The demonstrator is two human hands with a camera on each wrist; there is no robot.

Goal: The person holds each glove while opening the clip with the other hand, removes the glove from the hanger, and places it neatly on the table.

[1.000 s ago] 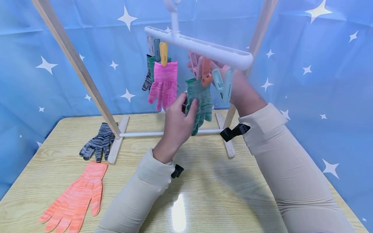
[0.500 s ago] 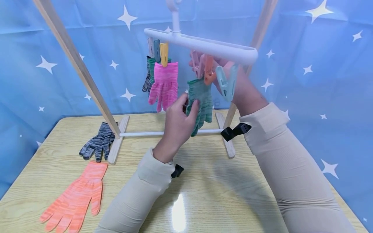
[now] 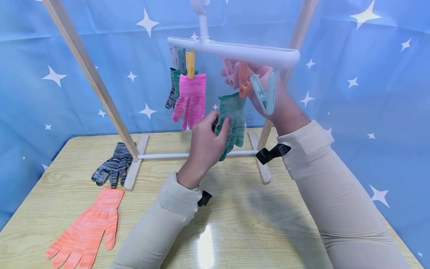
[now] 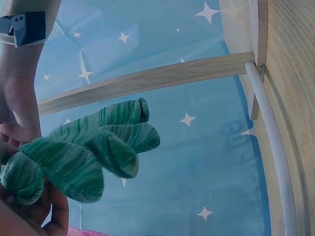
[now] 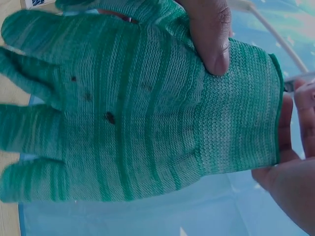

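Pinching the soft, light green knit glove [image 3: 231, 119] mid-palm, the left hand [image 3: 205, 144] steadies it under the hanger's orange clip [image 3: 243, 80], while the right hand [image 3: 273, 99] holds its limp cuff, seemingly the best hold.

A green glove [image 3: 231, 117] striped in lighter and darker green is hanging beside a pink glove [image 3: 190, 98], both under a white hanger [image 3: 242, 52] carrying yellow [image 3: 190, 64], orange [image 3: 244, 80], pink [image 3: 229, 73] and pale teal [image 3: 264, 93] pegs. An orange glove [image 3: 89, 228] and a grey-and-black marbled glove [image 3: 114, 164] are lying on the light wood-grain worktop [image 3: 242, 209]. Behind, a blue backdrop [image 3: 362, 74] is showing white stars, and beige sleeves [image 3: 322, 186] are covering both arms.
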